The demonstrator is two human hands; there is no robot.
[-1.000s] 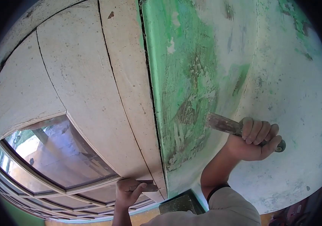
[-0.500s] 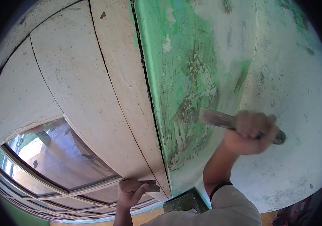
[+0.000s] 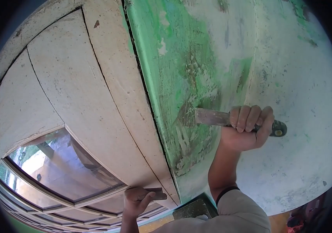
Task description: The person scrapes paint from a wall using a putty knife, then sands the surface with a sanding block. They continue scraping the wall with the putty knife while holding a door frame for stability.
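My right hand (image 3: 247, 128) is wrapped round a paint scraper (image 3: 212, 116). The scraper's broad, dusty blade points left, its edge at the worn part of the green painted wall (image 3: 181, 70). Its dark handle sticks out past my fist on the right. Lower down, my left hand (image 3: 137, 200) is closed round a small flat dark piece (image 3: 158, 193), held close to the cream wooden boards (image 3: 107, 108). What kind of thing that piece is, I cannot make out. Bare grey patches and scratches show where the green paint has come off.
A window (image 3: 61, 163) with glass panes and wooden bars is at the lower left. A dark speckled box-like object (image 3: 195, 209) stands below, between my arms. Whitish wall (image 3: 298, 128) spreads to the right, and reddish things (image 3: 296, 221) lie at the bottom right corner.
My right hand and the scraper have shifted left and slightly up along the wall, and the blur on them is gone. My left hand keeps its hold, almost still.
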